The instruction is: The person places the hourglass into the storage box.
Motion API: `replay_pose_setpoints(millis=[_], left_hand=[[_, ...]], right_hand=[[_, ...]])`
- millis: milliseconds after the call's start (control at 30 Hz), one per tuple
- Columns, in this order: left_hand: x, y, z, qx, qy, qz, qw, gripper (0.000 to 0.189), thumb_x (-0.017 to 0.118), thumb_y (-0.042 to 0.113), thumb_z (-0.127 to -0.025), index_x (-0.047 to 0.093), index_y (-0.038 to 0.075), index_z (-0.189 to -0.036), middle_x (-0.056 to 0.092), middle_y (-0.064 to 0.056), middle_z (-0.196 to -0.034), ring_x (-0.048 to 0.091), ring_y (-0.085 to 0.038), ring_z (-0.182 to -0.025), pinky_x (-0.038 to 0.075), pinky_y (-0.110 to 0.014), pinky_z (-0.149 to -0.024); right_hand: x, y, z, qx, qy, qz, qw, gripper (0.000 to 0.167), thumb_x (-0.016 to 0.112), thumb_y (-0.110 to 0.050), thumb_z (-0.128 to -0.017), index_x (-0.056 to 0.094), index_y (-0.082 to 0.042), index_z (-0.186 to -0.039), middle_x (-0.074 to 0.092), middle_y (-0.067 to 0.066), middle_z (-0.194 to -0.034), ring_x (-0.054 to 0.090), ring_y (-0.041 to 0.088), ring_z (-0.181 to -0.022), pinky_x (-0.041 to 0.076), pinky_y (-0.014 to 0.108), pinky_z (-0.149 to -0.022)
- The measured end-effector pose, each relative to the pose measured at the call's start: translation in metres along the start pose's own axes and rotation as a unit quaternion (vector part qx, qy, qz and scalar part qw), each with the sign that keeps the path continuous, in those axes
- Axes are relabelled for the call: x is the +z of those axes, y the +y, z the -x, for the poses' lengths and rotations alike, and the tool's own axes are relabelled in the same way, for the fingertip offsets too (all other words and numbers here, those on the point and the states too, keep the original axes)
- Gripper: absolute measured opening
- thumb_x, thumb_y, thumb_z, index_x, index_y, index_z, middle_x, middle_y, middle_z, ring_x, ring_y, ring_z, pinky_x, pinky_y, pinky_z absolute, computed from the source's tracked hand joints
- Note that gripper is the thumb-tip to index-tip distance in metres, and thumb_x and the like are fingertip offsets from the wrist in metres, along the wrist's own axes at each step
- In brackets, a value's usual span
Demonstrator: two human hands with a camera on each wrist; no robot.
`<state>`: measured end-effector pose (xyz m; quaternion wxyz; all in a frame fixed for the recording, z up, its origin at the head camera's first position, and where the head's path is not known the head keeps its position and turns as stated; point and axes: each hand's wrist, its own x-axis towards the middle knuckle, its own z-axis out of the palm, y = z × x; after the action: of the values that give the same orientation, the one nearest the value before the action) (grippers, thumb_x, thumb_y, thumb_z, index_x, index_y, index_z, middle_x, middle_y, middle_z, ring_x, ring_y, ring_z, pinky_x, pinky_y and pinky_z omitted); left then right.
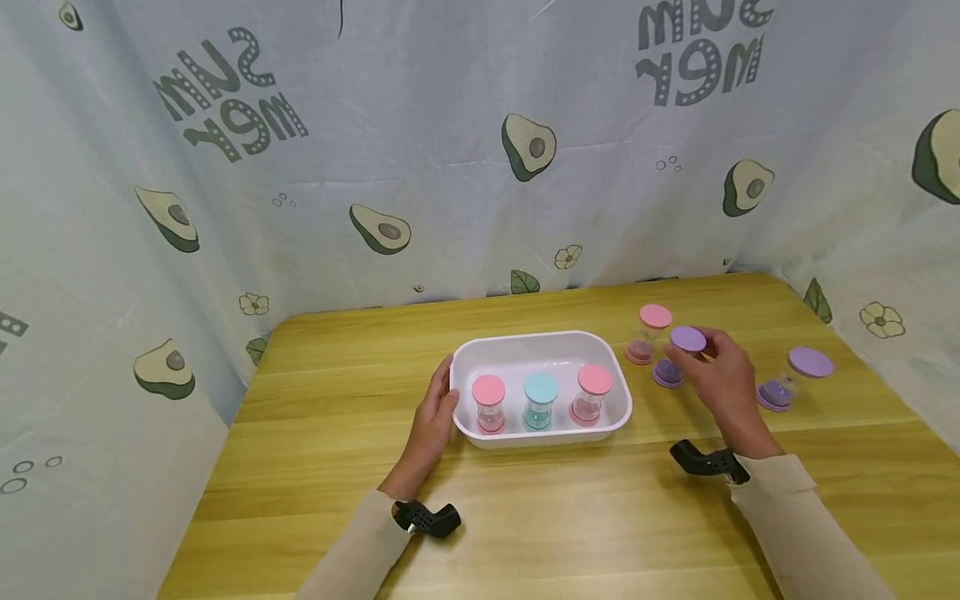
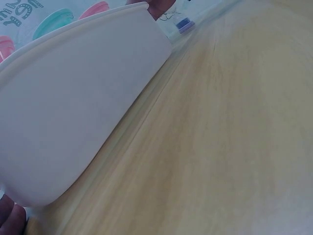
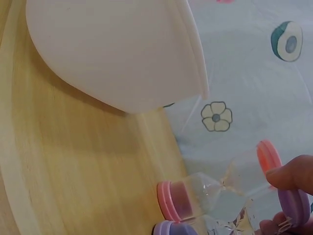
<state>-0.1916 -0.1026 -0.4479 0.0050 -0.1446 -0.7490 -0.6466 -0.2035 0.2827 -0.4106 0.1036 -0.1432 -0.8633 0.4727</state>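
Note:
A white plastic tray [image 1: 540,346] sits on the wooden table with two pink hourglasses [image 1: 489,392] and a teal hourglass [image 1: 540,390] standing in a row inside. My left hand [image 1: 433,410] rests against the tray's left end, fingers along its outer wall. To the right of the tray, my right hand [image 1: 716,371] pinches the top cap of a purple hourglass [image 1: 687,338], its sand in the lower bulb. In the right wrist view, the thumb [image 3: 293,175] presses on that purple cap [image 3: 295,205].
Just behind the held one stands another pink hourglass [image 1: 655,317]. A second purple hourglass [image 1: 810,363] is to the right of my right hand. A curtain [image 1: 450,167] printed with avocados hangs along the table's back edge and sides.

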Motion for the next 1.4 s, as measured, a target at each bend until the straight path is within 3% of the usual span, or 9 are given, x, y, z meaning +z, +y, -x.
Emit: replay_pose_setpoints(millis=[467,1400], left_hand=[[0.0,0.001,0.0,-0.01,-0.001,0.0,0.9999,0.052,0.036,0.007,-0.104,0.02,0.004,-0.153,0.023,-0.013,-0.157,0.025,-0.024,-0.143,0.028,-0.035,-0.112],[-0.001,0.002,0.0,-0.011,0.001,-0.003,0.9999,0.053,0.036,0.007,-0.103,0.02,0.004,-0.153,0.022,-0.014,-0.157,0.024,-0.026,-0.143,0.028,-0.039,-0.113]], right_hand=[[0.0,-0.008,0.004,-0.003,0.001,-0.007,1.0,0.074,0.06,-0.045,-0.092,0.036,-0.001,-0.145,0.041,0.021,-0.145,0.039,0.039,-0.133,0.04,0.054,-0.103],[-0.005,-0.038,0.021,-0.05,0.011,-0.043,0.9978,0.068,0.066,-0.039,-0.09,0.041,-0.005,-0.143,0.046,0.014,-0.14,0.045,0.031,-0.129,0.043,0.016,-0.096]])
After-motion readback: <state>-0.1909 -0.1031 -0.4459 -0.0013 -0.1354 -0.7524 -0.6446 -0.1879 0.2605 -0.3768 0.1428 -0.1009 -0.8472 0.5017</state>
